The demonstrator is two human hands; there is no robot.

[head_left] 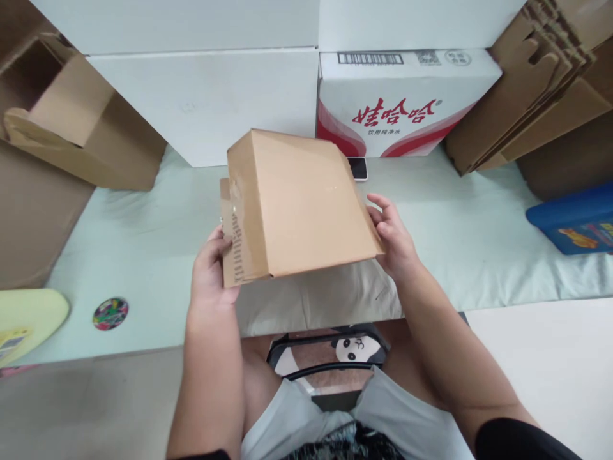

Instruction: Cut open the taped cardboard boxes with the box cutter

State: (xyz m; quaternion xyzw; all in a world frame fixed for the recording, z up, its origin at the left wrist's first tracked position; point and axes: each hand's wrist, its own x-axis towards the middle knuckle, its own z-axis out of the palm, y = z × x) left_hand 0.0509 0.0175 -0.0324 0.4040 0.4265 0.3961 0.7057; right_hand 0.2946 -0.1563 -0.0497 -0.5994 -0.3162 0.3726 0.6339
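A brown cardboard box point(311, 204) is held up over the cloth-covered table, tilted, with a broad plain face toward me. Clear tape and a row of dark printed marks run along its left side. My left hand point(213, 265) grips the flap at the box's lower left, thumb in front and other fingers hidden behind. At the right edge my right hand point(391, 237) is closed on the cardboard, its index finger lifted away. The box's underside and back are hidden.
White cartons point(205, 102) line the back, with a red-and-white water carton point(402, 105) among them. A phone point(359, 168) lies behind the box. Folded cardboard point(522, 96) stands right, near a blue container point(575, 220). An opened cardboard box point(110, 128) and round disc point(110, 314) are left.
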